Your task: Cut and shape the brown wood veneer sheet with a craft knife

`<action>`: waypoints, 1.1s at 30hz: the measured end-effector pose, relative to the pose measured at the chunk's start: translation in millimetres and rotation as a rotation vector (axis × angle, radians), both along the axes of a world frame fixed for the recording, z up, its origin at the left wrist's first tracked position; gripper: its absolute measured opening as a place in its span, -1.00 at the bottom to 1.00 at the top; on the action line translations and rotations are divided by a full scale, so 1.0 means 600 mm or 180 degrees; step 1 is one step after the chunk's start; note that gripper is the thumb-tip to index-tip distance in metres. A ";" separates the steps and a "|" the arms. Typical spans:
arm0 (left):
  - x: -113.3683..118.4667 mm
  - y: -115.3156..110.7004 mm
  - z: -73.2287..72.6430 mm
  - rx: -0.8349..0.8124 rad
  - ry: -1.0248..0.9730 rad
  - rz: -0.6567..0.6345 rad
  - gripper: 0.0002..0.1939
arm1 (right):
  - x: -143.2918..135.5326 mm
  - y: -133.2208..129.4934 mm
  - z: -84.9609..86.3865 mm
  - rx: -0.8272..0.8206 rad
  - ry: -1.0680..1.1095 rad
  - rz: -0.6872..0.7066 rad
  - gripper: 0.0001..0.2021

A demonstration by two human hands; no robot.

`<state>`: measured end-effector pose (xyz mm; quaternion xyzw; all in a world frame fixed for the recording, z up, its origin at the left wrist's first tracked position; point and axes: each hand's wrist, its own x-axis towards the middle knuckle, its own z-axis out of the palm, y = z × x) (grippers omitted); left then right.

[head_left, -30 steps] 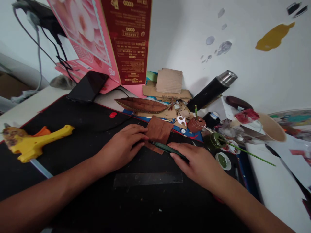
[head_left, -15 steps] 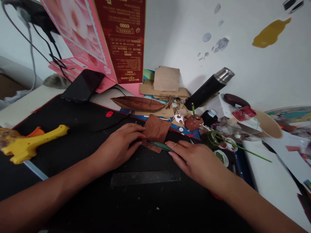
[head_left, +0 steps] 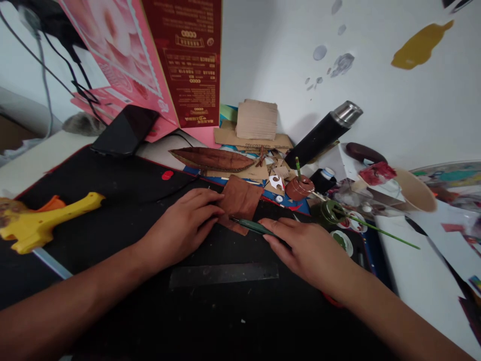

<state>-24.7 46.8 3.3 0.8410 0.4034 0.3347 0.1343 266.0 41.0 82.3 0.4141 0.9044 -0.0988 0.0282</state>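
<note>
A brown sheet [head_left: 242,198] lies on the black mat [head_left: 210,321], near the middle of the view. My left hand [head_left: 180,223] rests at the sheet's left edge, its fingertips pressed on it and nothing else seen in its grasp. From the right, my right hand [head_left: 304,245] is closed around a green-handled craft tool [head_left: 252,226], whose dark tip points left over the lower part of the sheet. Just behind the sheet is a brown boat-shaped piece [head_left: 212,159]. Nearer to me, a clear ruler [head_left: 224,275] lies flat.
At the left are a yellow glue gun [head_left: 48,220] and a dark phone [head_left: 126,130]. A pink and red box [head_left: 188,65] stands behind. Towards the right are a black flask [head_left: 323,133], a brown paint jar [head_left: 299,188] and a green paint jar [head_left: 328,213].
The tool's tip has shifted slightly right, away from my left fingertips, and my right hand has moved slightly right with it. The whole view has shifted a little.
</note>
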 end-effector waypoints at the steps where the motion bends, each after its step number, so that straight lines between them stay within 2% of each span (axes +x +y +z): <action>1: 0.000 -0.003 0.005 0.0180 0.0032 -0.0069 -0.80 | 0.000 0.000 0.000 -0.0008 0.0011 -0.0012 -0.60; 4: 0.001 -0.012 0.017 0.0658 0.0221 -0.0548 -0.75 | 0.000 -0.003 -0.002 0.0047 0.0045 -0.0021 -0.59; 6: 0.003 -0.015 0.018 0.0789 0.0337 -0.0818 -0.74 | 0.000 -0.005 -0.003 0.0056 0.0060 -0.0022 -0.59; 8: 0.006 -0.016 0.017 0.0786 0.0372 -0.0918 -0.73 | 0.001 -0.006 -0.004 0.0052 0.0087 -0.0028 -0.59; 12: 0.009 -0.017 0.014 0.0841 0.0410 -0.0948 -0.75 | 0.000 -0.007 -0.001 0.0045 0.0144 -0.0064 -0.58; 16: 0.009 -0.022 0.013 0.0828 0.0451 -0.0813 -0.82 | -0.003 -0.006 0.002 0.0080 0.0206 -0.0108 -0.56; 23: 0.010 -0.022 0.008 0.0860 0.0377 -0.0794 -0.82 | -0.009 -0.006 -0.004 0.0160 0.0162 -0.0046 -0.56; 33: 0.011 -0.021 0.007 0.0651 0.0221 -0.0752 -0.80 | -0.012 -0.002 -0.011 0.0154 0.0087 -0.0008 -0.59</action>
